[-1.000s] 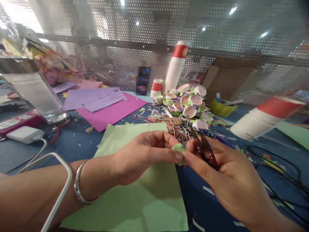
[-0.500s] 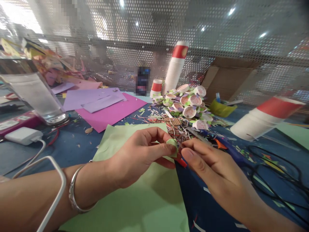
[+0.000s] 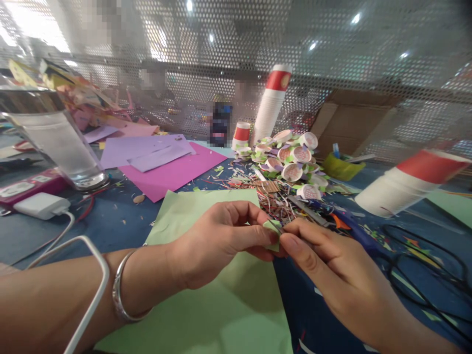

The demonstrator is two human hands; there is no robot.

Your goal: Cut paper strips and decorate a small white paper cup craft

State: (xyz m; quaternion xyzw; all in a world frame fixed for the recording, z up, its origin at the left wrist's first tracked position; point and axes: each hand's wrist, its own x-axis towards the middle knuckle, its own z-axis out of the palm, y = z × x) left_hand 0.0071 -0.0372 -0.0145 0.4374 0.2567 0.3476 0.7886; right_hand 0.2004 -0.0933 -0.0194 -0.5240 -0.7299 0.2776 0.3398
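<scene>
My left hand [image 3: 224,241], with a silver bangle at the wrist, pinches a small piece of light green paper [image 3: 273,231] between thumb and fingers. My right hand [image 3: 324,260] grips a thin, pointed metal tool [image 3: 276,225]; its tip lies against the green paper, and most of it is hidden in my fingers, so its exact kind does not show. Both hands are close together over the right edge of a large light green sheet [image 3: 206,314] on the blue table [image 3: 136,221].
Behind my hands lie a heap of paper shreds [image 3: 273,196] and cut cup pieces [image 3: 291,172]. A cup stack [image 3: 271,105] leans there; more cups [image 3: 405,184] tilt at right. Left are a glass of water [image 3: 70,147], purple paper [image 3: 147,150] and a white cable [image 3: 99,280]. Black cables [image 3: 424,285] coil right.
The metal tool's tip has come onto the green paper. My right hand has drawn nearer to the paper, and the whole view has shifted slightly.
</scene>
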